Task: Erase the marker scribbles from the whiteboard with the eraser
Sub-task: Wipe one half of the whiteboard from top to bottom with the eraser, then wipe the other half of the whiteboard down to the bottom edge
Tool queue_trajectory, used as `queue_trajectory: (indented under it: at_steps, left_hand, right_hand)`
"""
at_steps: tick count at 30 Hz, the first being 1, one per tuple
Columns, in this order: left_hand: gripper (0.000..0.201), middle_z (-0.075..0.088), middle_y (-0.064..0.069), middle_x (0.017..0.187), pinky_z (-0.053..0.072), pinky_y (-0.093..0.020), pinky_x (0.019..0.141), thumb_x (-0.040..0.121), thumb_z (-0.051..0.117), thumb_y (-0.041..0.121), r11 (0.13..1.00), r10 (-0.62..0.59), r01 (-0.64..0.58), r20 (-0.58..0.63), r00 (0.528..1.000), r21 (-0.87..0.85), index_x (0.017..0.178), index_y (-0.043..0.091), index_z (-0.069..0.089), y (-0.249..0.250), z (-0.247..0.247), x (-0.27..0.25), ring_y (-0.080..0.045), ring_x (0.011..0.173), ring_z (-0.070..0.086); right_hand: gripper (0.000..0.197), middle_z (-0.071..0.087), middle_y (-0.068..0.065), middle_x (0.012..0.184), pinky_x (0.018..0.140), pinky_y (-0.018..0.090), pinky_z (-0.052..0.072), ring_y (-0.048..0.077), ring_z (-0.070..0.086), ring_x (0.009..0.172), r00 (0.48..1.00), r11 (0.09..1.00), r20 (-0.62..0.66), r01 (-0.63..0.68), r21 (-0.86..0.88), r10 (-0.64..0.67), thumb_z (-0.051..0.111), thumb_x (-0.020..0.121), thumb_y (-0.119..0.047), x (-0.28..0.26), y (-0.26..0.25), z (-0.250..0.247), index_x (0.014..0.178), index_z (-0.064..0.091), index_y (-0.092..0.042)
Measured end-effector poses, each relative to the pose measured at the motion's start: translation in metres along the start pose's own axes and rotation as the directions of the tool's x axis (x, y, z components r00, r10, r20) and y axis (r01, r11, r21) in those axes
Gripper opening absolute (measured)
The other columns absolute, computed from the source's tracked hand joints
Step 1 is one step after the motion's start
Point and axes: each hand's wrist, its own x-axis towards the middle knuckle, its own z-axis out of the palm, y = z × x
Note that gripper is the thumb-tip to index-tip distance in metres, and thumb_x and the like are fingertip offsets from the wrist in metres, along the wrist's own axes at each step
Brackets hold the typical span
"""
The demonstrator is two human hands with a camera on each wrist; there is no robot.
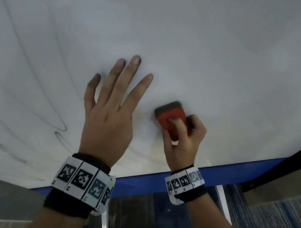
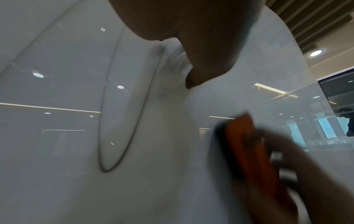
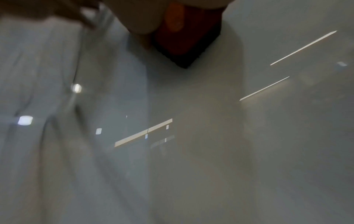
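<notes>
Down near the bottom edge of the whiteboard [image 1: 213, 45], the right hand [image 1: 183, 138] grips the red eraser [image 1: 171, 118], its dark pad against the surface. Just beside it the left hand [image 1: 109, 108] lies flat with fingers spread (fingertips look smudged, I think). Thin marker scribbles [image 1: 57, 125] loop off to the left.

- A blue striped carpet floor [image 1: 289, 214] is lying below.
- A round recessed ceiling light [image 2: 316, 53] is glowing beside dark slatted ceiling panels [image 2: 314, 18].
- Marker-printed wristbands [image 1: 83, 182] are showing.
</notes>
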Motion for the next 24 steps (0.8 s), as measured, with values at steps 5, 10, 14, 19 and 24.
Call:
queue_trajectory:
  at_steps: [5,10,14,19,24]
  left_hand:
    - [0.082,0.029,-0.005,0.164,0.025,-0.049,0.122,0.081,0.063,-0.012,0.99,0.005,0.003,0.059,0.998,-0.138,0.153,0.02,0.041,-0.003,-0.018,0.004,-0.022,0.153,0.027]
    - [0.073,0.043,0.002,0.151,0.034,-0.04,0.115,0.08,0.036,0.003,0.942,-0.07,0.113,0.145,0.987,-0.316,0.15,0.023,0.044,-0.031,-0.051,0.011,-0.017,0.141,0.041]
    - [0.086,0.044,0.0,0.149,0.034,-0.041,0.118,0.071,0.065,-0.005,0.949,-0.105,0.101,0.003,0.995,-0.298,0.151,0.015,0.043,-0.063,-0.083,0.041,-0.02,0.141,0.04]
    - [0.057,0.054,-0.008,0.137,0.041,-0.038,0.107,0.095,0.064,0.029,0.978,-0.112,0.05,-0.308,0.945,-0.202,0.148,0.014,0.048,-0.124,-0.143,0.115,-0.026,0.124,0.051]
    - [0.061,0.051,-0.016,0.128,0.042,-0.041,0.099,0.096,0.064,0.025,0.883,-0.469,0.365,-0.538,0.7,-0.294,0.152,0.021,0.043,-0.149,-0.181,0.161,-0.034,0.105,0.049]
  right_hand:
    - [0.045,0.051,0.007,0.127,0.093,0.055,0.046,0.034,0.049,0.109,0.872,0.907,0.365,0.397,-0.138,-0.326,0.075,0.075,0.002,-0.028,0.025,-0.008,0.102,0.073,-0.034]
    - [0.025,0.07,0.004,0.119,0.105,0.041,0.038,0.029,0.056,0.109,0.79,0.808,0.173,0.583,0.087,-0.588,0.077,0.082,-0.008,0.092,-0.067,-0.021,0.097,0.065,-0.023]
    - [0.043,0.072,-0.002,0.116,0.109,0.03,0.028,0.023,0.054,0.112,0.746,0.741,0.051,0.648,0.175,-0.664,0.086,0.075,-0.013,0.195,-0.153,-0.035,0.094,0.048,-0.021]
    - [0.057,0.06,0.008,0.13,0.109,0.036,0.033,0.029,0.052,0.124,0.751,0.748,0.038,0.65,0.135,-0.66,0.09,0.07,-0.027,0.29,-0.234,-0.069,0.112,0.052,-0.019]
    - [0.057,0.045,0.007,0.149,0.113,0.043,0.029,0.03,0.038,0.142,0.832,0.835,-0.108,0.549,0.017,-0.545,0.074,0.083,-0.031,0.379,-0.268,-0.134,0.134,0.054,-0.017]
